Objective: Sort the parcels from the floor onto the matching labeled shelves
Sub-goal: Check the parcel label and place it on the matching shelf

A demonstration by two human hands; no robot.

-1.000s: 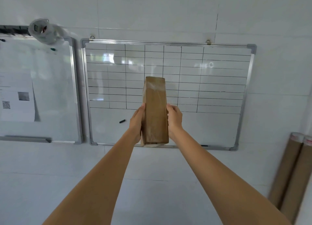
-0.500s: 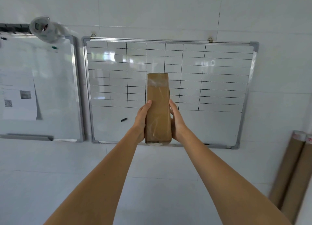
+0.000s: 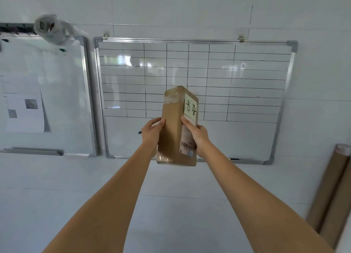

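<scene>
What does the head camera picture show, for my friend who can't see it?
Two hands, left and right, hold a tall brown parcel up in front of a gridded whiteboard on a white wall. A white label with handwriting and a barcode sticker show on the parcel's right side. Cardboard tubes lean at the far right.

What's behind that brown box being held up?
Behind the parcel hangs a whiteboard ruled into a grid. The parcel and both hands, left hand and right hand, cover part of its grid and lower edge.
</scene>
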